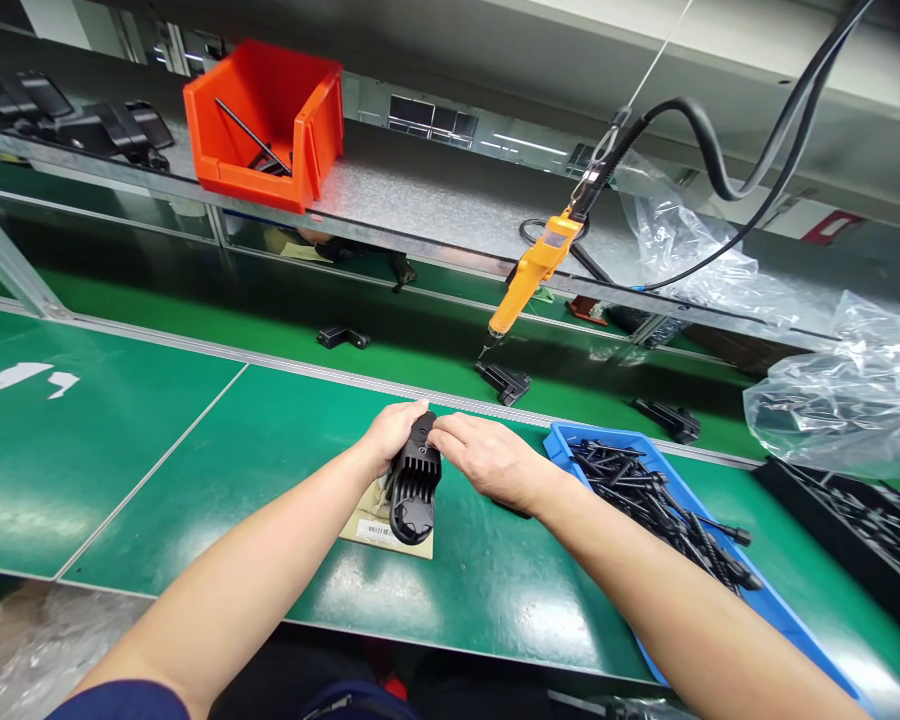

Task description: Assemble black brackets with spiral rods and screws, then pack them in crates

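Note:
A black ribbed plastic part (415, 485) with a rounded near end is held above the green bench top. My left hand (394, 432) is closed around its left side near the far end. From the right, my right hand (480, 455) has its fingers bent and pressed together at the far end of the part; whether they pinch something small there is hidden. Partly covered by the black part, a beige card (390, 535) with a printed label lies underneath. Another dark piece shows just below my right wrist.
A yellow electric screwdriver (536, 270) hangs over the bench. To the right, a blue tray (570, 440) holds many black rods, beside a black bin (817, 500). An orange bin (251, 180) stands on the shelf. Black L-shaped parts (504, 382) lie beyond the rail. Clear plastic bags (844, 400) hang right.

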